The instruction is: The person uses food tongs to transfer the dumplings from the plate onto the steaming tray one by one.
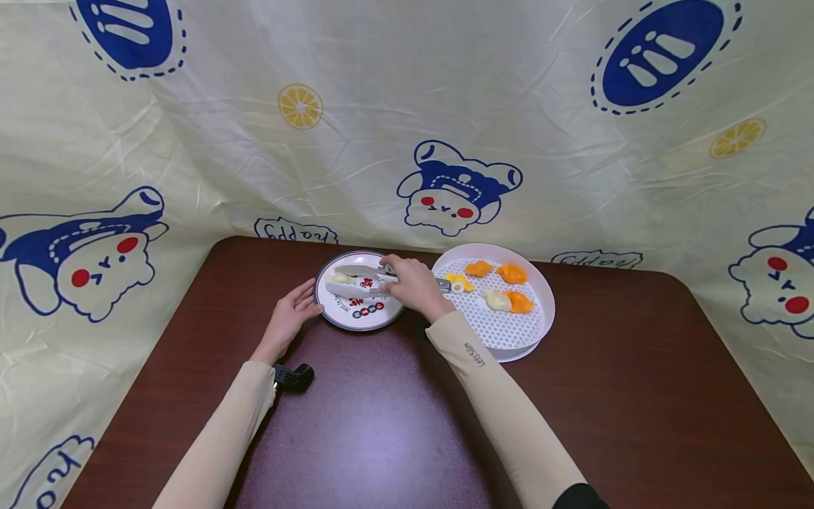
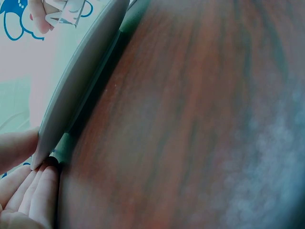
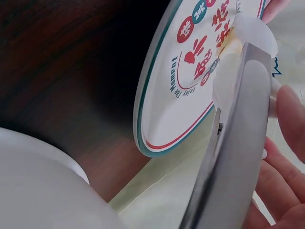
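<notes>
A round white plate [image 1: 365, 323] with a dark rim and red lettering lies near the back of the table. At its left edge my left hand [image 1: 289, 316] pinches the rim, thumb [image 2: 16, 150] above and fingers below. My right hand [image 1: 416, 284] grips metal tongs [image 3: 245, 138] with whitish tips, reaching over the plate from the right. Between the tong tips is a pale, dumpling-like piece [image 1: 341, 278], at the plate's left part. Whether the tips squeeze it is hard to tell.
Right of the plate stands a round white perforated tray [image 1: 545, 314]. It holds several dumpling-shaped pieces: orange ones [image 1: 511, 273], a pale one [image 1: 497, 300] and a yellow one [image 1: 459, 282]. A patterned sheet [image 1: 356, 177] hangs behind the brown table [image 1: 636, 367].
</notes>
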`<act>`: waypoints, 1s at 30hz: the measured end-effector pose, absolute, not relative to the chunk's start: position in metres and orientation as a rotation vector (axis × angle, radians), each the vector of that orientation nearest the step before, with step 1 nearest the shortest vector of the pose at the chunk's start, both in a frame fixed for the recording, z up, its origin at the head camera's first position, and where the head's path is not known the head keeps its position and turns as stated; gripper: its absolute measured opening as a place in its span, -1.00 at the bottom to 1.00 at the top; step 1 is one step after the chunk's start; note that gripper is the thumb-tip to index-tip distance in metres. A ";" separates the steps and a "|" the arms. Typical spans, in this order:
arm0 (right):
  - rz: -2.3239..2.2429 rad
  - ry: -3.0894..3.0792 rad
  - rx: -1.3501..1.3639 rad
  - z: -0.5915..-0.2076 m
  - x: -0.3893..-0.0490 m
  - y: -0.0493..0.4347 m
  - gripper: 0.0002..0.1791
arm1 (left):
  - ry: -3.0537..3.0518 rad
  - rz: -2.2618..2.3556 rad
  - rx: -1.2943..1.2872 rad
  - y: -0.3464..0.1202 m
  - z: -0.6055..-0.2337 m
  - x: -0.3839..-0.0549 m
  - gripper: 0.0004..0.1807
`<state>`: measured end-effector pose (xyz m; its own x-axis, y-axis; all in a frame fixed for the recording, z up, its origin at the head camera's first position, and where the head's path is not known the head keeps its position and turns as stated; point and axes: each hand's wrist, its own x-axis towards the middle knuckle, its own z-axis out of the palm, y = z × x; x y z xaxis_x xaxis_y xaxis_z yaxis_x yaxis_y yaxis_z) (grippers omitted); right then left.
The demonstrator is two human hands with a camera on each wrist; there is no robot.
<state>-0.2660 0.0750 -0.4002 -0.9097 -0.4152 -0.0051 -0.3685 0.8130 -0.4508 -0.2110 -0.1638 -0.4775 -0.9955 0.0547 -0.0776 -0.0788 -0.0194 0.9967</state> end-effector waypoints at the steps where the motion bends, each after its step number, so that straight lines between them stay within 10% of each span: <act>1: -0.699 2.894 -0.630 -0.400 -0.266 0.075 -0.52 | 2.134 2.175 -0.024 -0.164 -0.478 -0.211 -0.31; 30: -1.075 2.955 -0.596 -0.381 -0.251 0.131 -0.67 | 2.142 2.141 -0.046 -0.164 -0.478 -0.212 -0.31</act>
<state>-0.2510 0.1306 -0.3809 -0.9289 -0.3242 0.1789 -0.3634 0.7053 -0.6087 -0.2115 -0.1640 -0.4783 -0.9931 0.0583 -0.1014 -0.1014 0.0035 0.9948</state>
